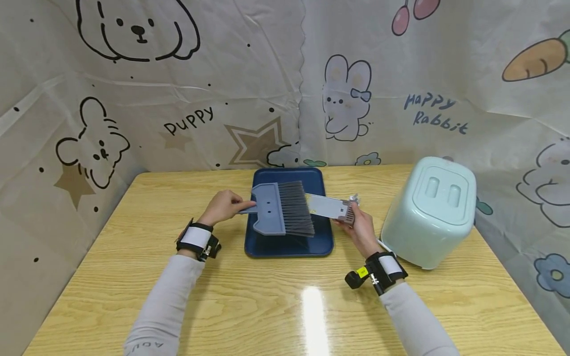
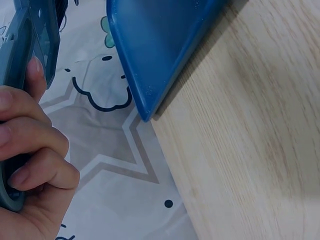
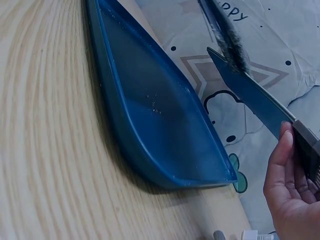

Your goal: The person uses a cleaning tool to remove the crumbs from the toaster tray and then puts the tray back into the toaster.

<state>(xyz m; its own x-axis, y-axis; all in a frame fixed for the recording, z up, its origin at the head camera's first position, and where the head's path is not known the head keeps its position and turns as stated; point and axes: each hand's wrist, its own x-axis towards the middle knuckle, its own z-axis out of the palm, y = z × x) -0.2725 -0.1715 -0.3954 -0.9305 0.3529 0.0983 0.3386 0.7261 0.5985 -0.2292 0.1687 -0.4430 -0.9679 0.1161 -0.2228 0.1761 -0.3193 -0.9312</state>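
My left hand [image 1: 227,205] grips the handle of a grey-blue hand brush [image 1: 269,210], its fingers curled round it in the left wrist view. The brush is held over a dark blue tray [image 1: 289,249], its dark bristles pointing right. My right hand [image 1: 359,228] holds a thin flat panel [image 1: 327,205] by its brown-grey slotted end, thumb and fingers on either side. In the right wrist view the bristles [image 3: 235,55] meet the panel's raised upper face. Small pale crumbs [image 3: 154,104] lie in the tray below.
A mint-green box-shaped appliance [image 1: 427,212] with a lid stands on the right of the wooden table [image 1: 249,306]. A white cord runs at its base, and a plug [image 1: 354,198] lies behind my right hand. A printed cloth [image 1: 267,74] hangs along the back and sides.
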